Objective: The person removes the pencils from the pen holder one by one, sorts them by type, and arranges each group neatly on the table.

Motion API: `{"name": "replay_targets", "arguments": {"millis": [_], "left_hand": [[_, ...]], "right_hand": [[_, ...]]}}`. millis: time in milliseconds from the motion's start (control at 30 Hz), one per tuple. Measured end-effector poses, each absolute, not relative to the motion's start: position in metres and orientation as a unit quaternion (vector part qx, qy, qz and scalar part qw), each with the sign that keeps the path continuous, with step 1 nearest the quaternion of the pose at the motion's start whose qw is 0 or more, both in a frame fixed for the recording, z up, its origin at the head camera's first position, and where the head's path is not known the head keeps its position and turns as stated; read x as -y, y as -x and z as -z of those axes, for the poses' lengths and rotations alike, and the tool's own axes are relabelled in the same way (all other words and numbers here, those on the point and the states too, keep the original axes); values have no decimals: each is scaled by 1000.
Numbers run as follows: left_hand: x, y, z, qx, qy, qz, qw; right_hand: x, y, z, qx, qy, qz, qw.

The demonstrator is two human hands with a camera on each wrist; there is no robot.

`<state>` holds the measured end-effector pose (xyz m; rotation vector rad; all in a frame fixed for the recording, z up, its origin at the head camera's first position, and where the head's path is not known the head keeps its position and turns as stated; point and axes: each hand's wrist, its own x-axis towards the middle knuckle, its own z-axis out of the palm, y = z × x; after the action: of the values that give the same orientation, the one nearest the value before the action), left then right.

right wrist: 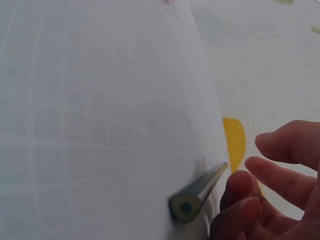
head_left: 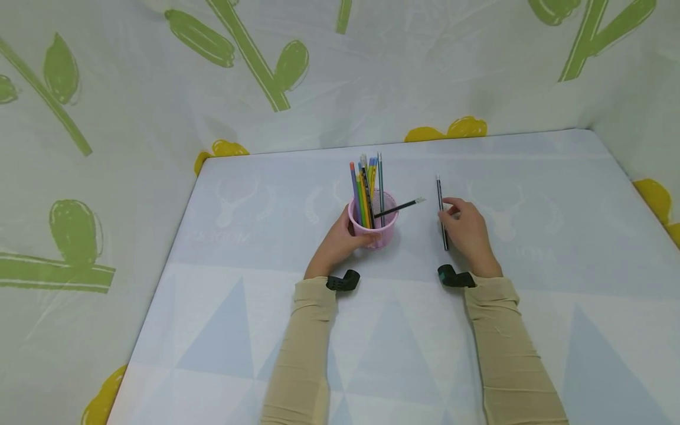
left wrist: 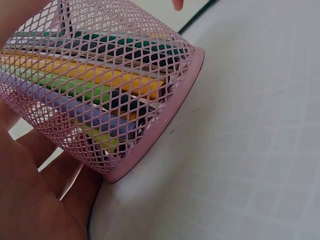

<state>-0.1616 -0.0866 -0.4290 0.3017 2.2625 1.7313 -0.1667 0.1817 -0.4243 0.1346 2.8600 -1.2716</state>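
Note:
My left hand [head_left: 340,242] grips a pink mesh pencil cup [left wrist: 150,145], its thumb across the front and fingers around the far side. Several coloured pencils [head_left: 366,195] stand in the cup. A black pencil [head_left: 401,208] leans far out over its right rim, white end outward. On the tabletop to the right lies a dark pencil [right wrist: 192,197], blunt end toward me. My right hand [head_left: 470,230] is close over its middle. In the right wrist view, the thumb and forefinger [right wrist: 280,177] are apart, with nothing between them; the lower fingertips are right beside the pencil.
A light cloth with blue triangles covers the table [head_left: 212,319]. Behind and beside it hangs a white sheet [head_left: 372,82] printed with green leaves and yellow shapes. Black wrist cameras [head_left: 344,280] sit at both cuffs.

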Motion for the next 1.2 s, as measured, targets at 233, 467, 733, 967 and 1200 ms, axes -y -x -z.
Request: {"name": "replay_targets", "arguments": {"millis": [233, 467, 733, 967, 1200], "left_hand": [[87, 155, 412, -786, -109, -592, 143], [89, 158, 422, -782, -105, -597, 144], [89, 165, 445, -794, -109, -588, 113], [88, 156, 419, -798, -104, -578, 136], [88, 161, 424, -793, -105, -584, 139]], "right_hand": [[-179, 168, 424, -888, -49, 458, -10], [-173, 167, 424, -858, -30, 511, -29], [-164, 169, 435, -827, 3, 560, -52], [-162, 185, 467, -790, 63, 602, -95], [-152, 174, 449, -774, 86, 625, -60]]}}
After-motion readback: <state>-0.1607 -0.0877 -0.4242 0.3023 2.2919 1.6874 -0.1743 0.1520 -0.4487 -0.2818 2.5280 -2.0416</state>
